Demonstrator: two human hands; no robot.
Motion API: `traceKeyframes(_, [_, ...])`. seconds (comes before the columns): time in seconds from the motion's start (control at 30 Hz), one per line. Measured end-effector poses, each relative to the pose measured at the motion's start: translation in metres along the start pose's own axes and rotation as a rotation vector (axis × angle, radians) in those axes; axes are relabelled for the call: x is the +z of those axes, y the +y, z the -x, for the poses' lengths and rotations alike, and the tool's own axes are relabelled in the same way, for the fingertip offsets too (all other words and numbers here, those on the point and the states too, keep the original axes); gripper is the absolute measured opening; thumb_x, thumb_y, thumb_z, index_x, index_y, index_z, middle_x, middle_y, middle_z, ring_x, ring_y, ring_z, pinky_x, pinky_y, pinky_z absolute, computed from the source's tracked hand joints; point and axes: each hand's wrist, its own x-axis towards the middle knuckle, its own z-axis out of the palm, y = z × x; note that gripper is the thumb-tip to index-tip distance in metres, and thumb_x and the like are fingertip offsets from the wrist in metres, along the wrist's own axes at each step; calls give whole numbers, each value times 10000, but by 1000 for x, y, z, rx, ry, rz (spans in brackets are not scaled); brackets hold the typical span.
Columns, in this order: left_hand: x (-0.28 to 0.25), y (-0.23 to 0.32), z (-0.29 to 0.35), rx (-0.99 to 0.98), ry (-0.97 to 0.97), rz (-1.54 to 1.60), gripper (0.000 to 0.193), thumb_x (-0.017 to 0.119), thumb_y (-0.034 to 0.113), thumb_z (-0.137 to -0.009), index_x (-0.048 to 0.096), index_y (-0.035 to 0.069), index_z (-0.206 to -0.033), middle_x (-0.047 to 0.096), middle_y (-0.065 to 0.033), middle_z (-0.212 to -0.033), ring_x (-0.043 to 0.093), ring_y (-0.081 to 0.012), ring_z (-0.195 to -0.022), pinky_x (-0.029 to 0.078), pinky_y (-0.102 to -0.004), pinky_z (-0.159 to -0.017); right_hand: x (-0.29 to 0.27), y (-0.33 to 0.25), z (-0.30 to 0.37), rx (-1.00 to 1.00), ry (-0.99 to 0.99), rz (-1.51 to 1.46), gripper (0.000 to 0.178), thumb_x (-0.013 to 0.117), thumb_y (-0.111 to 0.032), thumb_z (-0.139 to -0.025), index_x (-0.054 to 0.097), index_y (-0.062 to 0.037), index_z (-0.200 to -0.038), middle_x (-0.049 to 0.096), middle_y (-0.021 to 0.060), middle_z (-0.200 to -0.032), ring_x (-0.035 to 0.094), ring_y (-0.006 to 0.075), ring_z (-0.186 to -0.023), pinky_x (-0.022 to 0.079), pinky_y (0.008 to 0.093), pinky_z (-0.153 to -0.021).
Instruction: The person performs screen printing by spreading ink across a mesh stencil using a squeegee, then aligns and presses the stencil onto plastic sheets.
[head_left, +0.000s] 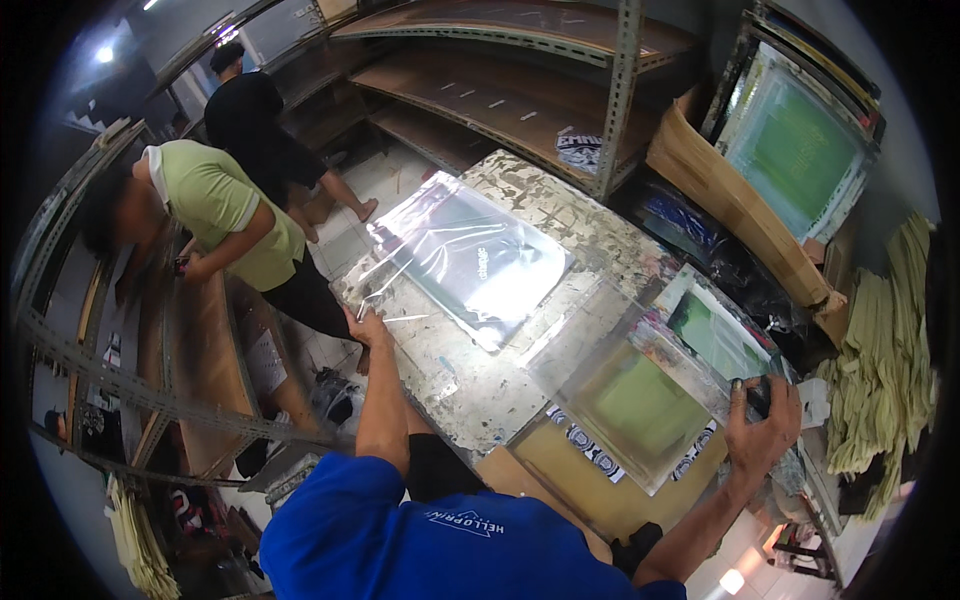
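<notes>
My left hand [368, 326] is closed at the left edge of a paint-stained table [435, 385]. A thin, pale strip or fold of film is by its fingers, and exactly what they grip is hard to see. Next to it, shiny clear plastic sheets or bags [440, 240] lie on the tabletop. On the right, my right hand [762, 425] has its fingers closed round a small dark piece [757, 397] at the end of a screen printing frame [640, 405]. This frame has a yellow-green mesh, looks slightly blurred and sits over a brown board [560, 475].
Beyond the table are metal shelves [500, 90]. Another small screen [715, 330], stacked large screens [800, 140], cardboard [735, 200] and hanging yellowish cloth strips [885, 350] are at right. A person in a light green shirt [215, 190] bends at left; another in black [245, 120] is farther back.
</notes>
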Motion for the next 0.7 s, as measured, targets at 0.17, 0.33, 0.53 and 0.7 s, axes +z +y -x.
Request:
traceKeyframes(0.17, [-10, -6, 4, 121, 190, -337, 815, 712, -11, -867, 324, 76, -1578, 475, -244, -1436, 545, -338, -1203, 454, -450, -1007, 4, 1, 1, 0, -6, 7, 243, 775, -144, -724, 626, -41, -886, 614, 151, -860, 596, 384, -823, 456, 464, -733])
traceKeyframes(0.33, [-3, 20, 63, 452, 45, -797, 719, 749, 165, -895, 411, 3, -1508, 423, -275, -1501, 364, -415, -1412, 271, -481, -1191, 2, 1, 0, -13, 1, 16, 241, 771, -147, -735, 621, -32, -885, 610, 153, -858, 590, 384, -815, 454, 466, -730])
traceKeyframes(0.53, [29, 35, 202, 556, -609, -385, 651, 766, 60, -861, 484, 3, -1446, 515, -160, -1457, 518, -279, -1268, 486, -347, -949, 1, 0, 1, -21, -6, 37, 252, 782, -174, -752, 617, -34, -883, 603, 147, -842, 587, 380, -799, 451, 465, -722])
traceKeyframes(0.7, [55, 62, 317, 151, -1097, -75, 862, 795, 63, -841, 344, 68, -1576, 622, -82, -1213, 604, -135, -976, 514, -276, -800, 5, 4, 9, -57, -21, 22, 255, 772, -208, -770, 618, -40, -885, 599, 143, -839, 586, 379, -795, 450, 462, -714])
